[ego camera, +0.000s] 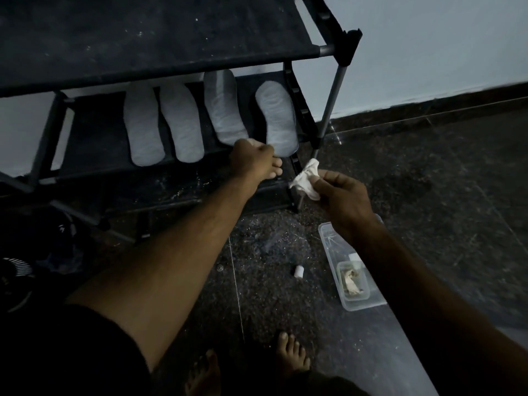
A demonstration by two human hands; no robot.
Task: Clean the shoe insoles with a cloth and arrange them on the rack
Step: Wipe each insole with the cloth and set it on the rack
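Four pale grey insoles lie side by side on the middle shelf of the dark fabric rack (94,132), heels toward the front edge: the first insole (142,130) at about ten o'clock, the second insole (183,127) just beside it, the third insole (224,110) set further back, and the fourth insole (277,118) at about twelve o'clock. Their surfaces seem faintly ribbed, though the dim light makes this uncertain. A crumpled white cloth (306,180) sits bunched at one o'clock, off the rack's front right corner.

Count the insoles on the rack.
4, side by side on the rack's middle shelf: far left, left-centre, right-centre, far right. The top shelf may hide others.
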